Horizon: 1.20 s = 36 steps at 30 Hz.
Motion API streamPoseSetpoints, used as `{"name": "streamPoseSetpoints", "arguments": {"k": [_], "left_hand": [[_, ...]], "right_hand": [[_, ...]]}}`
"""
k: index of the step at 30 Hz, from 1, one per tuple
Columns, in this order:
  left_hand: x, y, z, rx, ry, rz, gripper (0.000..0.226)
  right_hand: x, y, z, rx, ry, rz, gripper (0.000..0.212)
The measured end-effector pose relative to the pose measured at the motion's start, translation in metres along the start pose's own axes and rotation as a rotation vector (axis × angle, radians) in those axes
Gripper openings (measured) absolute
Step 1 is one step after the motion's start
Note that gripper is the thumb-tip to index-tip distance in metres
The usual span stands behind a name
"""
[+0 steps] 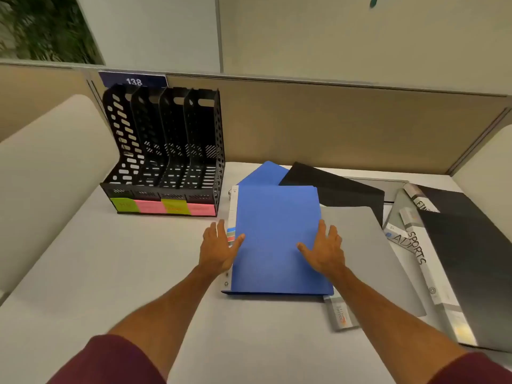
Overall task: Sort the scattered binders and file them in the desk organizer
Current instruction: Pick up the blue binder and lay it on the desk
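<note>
Both hands rest flat on a blue binder [277, 239] atop the scattered pile, right of the empty desk organizer [163, 151].

The left hand [219, 249] and right hand [322, 249] lie open-fingered at its side edges; the stiff, smooth cover looks light but slippery, best gripped along the spine.

light: soft, even, dimmish | shadows: faint | focus: slightly soft | edges: wide-angle bowed
</note>
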State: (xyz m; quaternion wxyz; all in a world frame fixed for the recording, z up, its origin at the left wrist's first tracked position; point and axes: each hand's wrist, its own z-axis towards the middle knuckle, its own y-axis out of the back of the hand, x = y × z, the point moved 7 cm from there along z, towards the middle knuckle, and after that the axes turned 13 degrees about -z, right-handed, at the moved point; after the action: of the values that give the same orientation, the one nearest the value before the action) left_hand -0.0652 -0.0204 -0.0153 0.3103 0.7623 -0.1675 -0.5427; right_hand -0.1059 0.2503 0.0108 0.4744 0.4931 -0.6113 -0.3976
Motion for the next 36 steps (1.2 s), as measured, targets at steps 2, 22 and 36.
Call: {"name": "streamPoseSetpoints", "arguments": {"k": [2, 22, 36], "left_hand": [[0.008, -0.005, 0.005, -0.007, 0.094, -0.104, 0.085], [0.019, -0.025, -0.002, 0.074, 0.491, -0.883, 0.036], [-0.094, 0.04, -0.055, 0.383, 0.018, -1.254, 0.057]], "right_hand": [[-0.006, -0.004, 0.009, 0.01, -0.062, 0.059, 0.092], [-0.031, -0.021, 0.017, 0.03, -0.244, 0.8, 0.06], [-0.034, 0.028, -0.038, -0.074, -0.212, 1.016, 0.072]]}}
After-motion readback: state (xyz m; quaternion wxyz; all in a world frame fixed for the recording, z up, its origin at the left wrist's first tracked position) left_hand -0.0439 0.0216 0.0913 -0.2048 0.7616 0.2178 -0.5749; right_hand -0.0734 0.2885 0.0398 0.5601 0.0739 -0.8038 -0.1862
